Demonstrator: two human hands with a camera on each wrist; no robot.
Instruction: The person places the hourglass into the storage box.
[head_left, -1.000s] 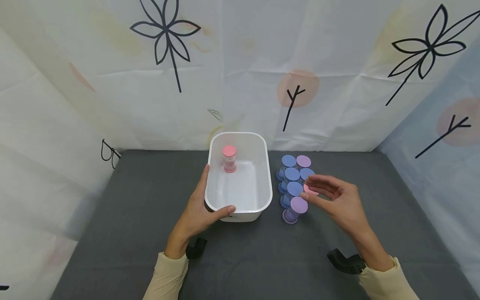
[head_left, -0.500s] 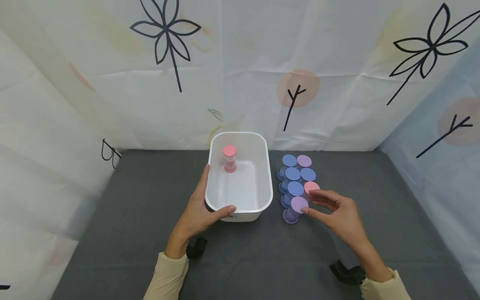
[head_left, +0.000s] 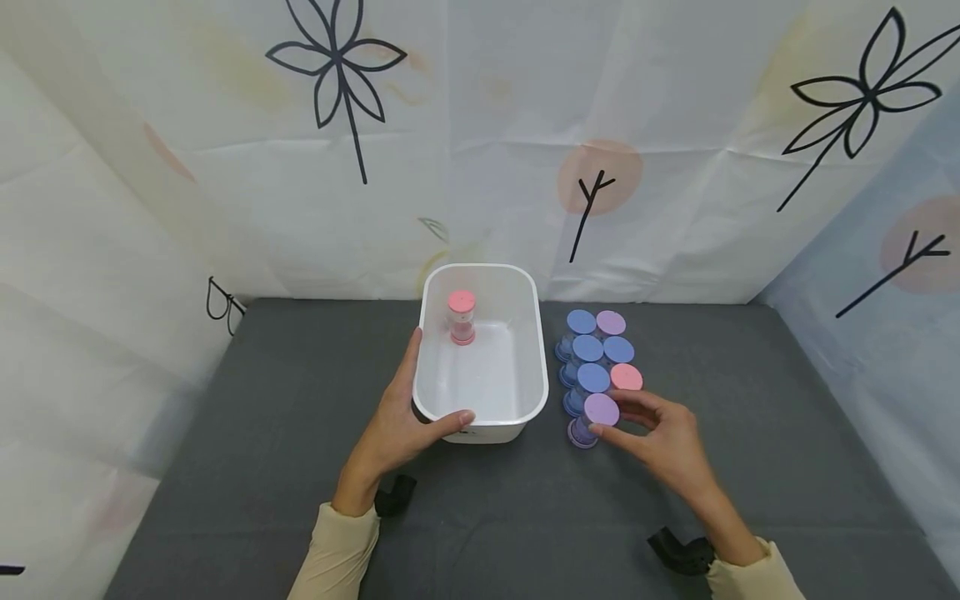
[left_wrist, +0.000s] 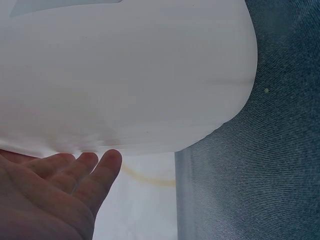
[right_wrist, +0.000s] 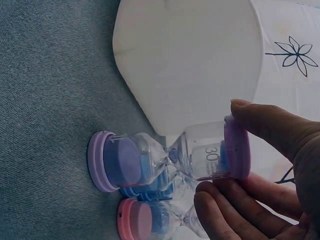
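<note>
A white plastic tub (head_left: 480, 392) stands mid-table with a pink-capped sand timer (head_left: 462, 318) upright inside. My left hand (head_left: 401, 417) holds its near left corner, thumb on the front rim and fingers along the outer wall (left_wrist: 125, 75). To the tub's right, my right hand (head_left: 660, 437) pinches the top cap of the nearest purple sand timer (right_wrist: 205, 152), which stands upright on the table; "30" is printed on its glass. Right behind it are a pink sand timer (head_left: 626, 377) and a blue sand timer (head_left: 593, 379).
More blue sand timers (head_left: 587, 348) and another purple sand timer (head_left: 611, 322) stand close together in two rows behind. Dark grey cloth (head_left: 322, 358) covers the table. A patterned white curtain (head_left: 495, 200) hangs along the back edge and sides.
My right hand has moved nearer and to the left, from over the pink sand timer to the front purple one, and its thumb and fingers now close on that cap. My left hand stays put.
</note>
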